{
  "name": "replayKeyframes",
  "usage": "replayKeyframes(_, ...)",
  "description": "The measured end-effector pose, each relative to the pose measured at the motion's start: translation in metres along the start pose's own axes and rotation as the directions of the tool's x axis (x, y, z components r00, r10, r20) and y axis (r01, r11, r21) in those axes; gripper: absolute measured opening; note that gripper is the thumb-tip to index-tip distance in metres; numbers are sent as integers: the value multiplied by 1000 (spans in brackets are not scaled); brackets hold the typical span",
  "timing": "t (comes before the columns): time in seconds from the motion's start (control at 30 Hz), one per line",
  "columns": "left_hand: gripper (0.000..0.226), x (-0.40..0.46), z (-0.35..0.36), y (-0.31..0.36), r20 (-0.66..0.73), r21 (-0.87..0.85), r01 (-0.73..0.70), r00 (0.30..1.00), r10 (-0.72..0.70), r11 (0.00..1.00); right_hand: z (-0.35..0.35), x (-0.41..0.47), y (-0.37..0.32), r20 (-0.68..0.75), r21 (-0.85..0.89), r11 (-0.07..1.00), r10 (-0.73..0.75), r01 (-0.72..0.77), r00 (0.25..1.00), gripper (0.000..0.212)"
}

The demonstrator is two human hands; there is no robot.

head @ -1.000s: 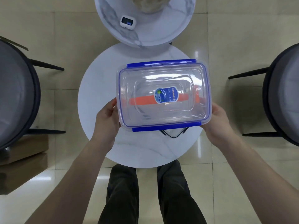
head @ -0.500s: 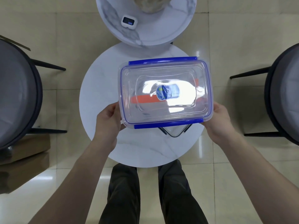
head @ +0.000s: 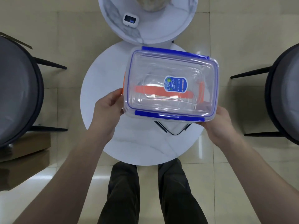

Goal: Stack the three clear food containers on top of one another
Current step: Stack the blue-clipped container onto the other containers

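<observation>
A large clear food container with blue clips (head: 171,84) and a blue label on its lid is held over the round white table (head: 100,81). My left hand (head: 108,109) grips its left end and my right hand (head: 216,120) grips its near right corner. The container sits slightly rotated. Under it, an orange-clipped clear container (head: 161,91) shows through the clear walls, its orange edge poking out at the left. Below the near edge, part of a third clear container with a dark rim (head: 173,129) is visible on the table.
A second marble table (head: 161,29) stands farther away with a small white device (head: 130,20) and a beige object. Dark round chairs flank both sides (head: 19,91) (head: 284,91). Cardboard boxes (head: 24,152) lie at the lower left. My legs stand below the table.
The blue-clipped container has shifted to the right and turned slightly clockwise. An orange edge now shows at its left side. Both hands have kept their hold.
</observation>
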State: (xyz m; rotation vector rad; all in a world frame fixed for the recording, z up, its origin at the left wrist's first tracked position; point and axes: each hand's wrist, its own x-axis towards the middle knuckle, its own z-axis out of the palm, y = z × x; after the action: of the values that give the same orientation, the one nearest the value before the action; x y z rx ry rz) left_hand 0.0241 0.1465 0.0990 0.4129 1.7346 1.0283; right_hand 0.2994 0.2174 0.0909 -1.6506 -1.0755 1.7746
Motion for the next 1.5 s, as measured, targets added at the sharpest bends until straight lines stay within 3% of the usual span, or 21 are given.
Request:
replayKeyframes(0.2,31,10,12,6,15,21,-28,1000,28,999,-3,-14,10,-8,12,1000,19,-19,1000,34)
replayKeyframes(0.33,21,15,15,9,-24,-55,-10,1000,9,998,1,-20,13,-30,47,998,37,-36,999,18)
replayKeyframes(0.57,33,35,19,13,-27,-38,-20,999,19,999,7,-28,22,-28,139,985,104,-99,994,28)
replayKeyframes(0.7,34,44,20,6,-26,-62,2,1000,-3,998,9,-34,24,33,206,967,145,-149,989,45)
replayKeyframes(0.83,33,50,23,5,-41,-107,48,998,-53,993,7,-37,30,54,291,933,206,-213,977,36)
replayKeyframes(1.07,12,57,23,2,-34,-114,79,996,-84,990,14,-49,38,74,366,887,273,-280,959,40)
replayKeyframes(1.5,16,58,23,-5,-48,-147,95,994,-103,985,23,-61,52,58,395,868,303,-301,951,39)
